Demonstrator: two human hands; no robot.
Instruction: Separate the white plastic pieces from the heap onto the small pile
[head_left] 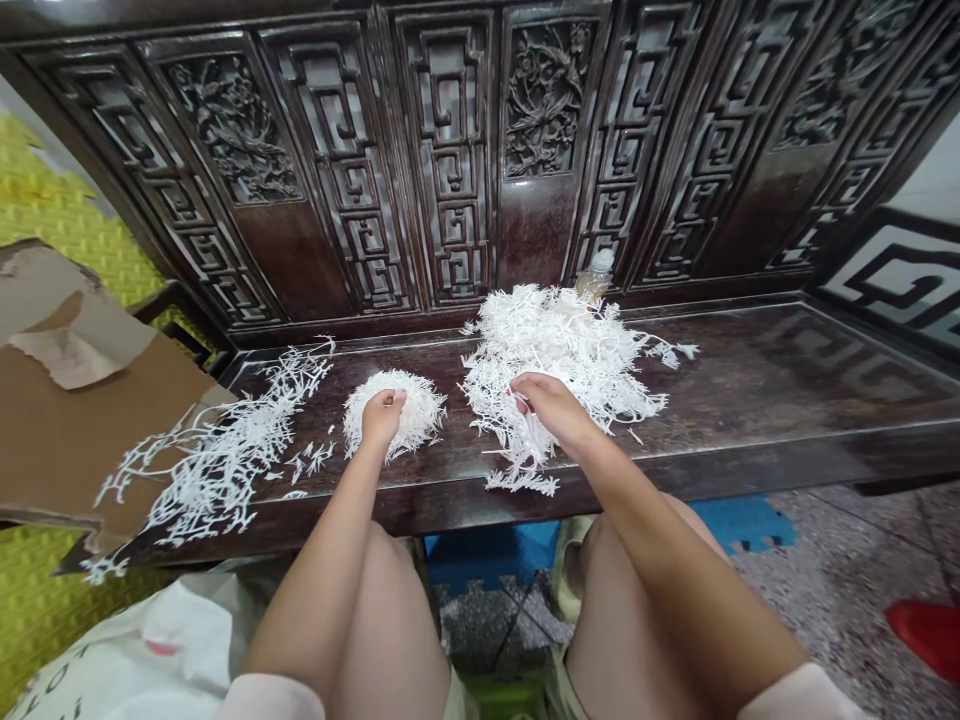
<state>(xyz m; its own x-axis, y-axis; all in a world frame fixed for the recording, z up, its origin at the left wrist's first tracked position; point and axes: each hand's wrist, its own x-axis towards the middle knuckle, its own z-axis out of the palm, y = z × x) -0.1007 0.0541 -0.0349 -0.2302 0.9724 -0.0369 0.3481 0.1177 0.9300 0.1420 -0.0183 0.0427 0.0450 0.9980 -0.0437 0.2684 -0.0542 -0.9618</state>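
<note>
On the dark wooden bench [720, 385] lie three groups of white branching pieces. My left hand [384, 415] is closed, fingers pinched, over the small round pile [420, 420]; what it holds is too small to make out. My right hand [541, 400] is at the front of the large heap [559, 330], its fingers curled around a white sprig [529, 440] that hangs down toward the bench edge. Long bare-looking white stems [225, 455] are spread at the left, partly over cardboard. A few loose bits [309, 460] lie between the stems and the small pile.
A carved wooden backrest [532, 225] rises behind the bench. Behind the large heap stands a clear bottle with a white cap [601, 262]. Brown cardboard [97, 400] is at the left, a white bag [150, 650] at lower left, and a red object [926, 635] on the floor.
</note>
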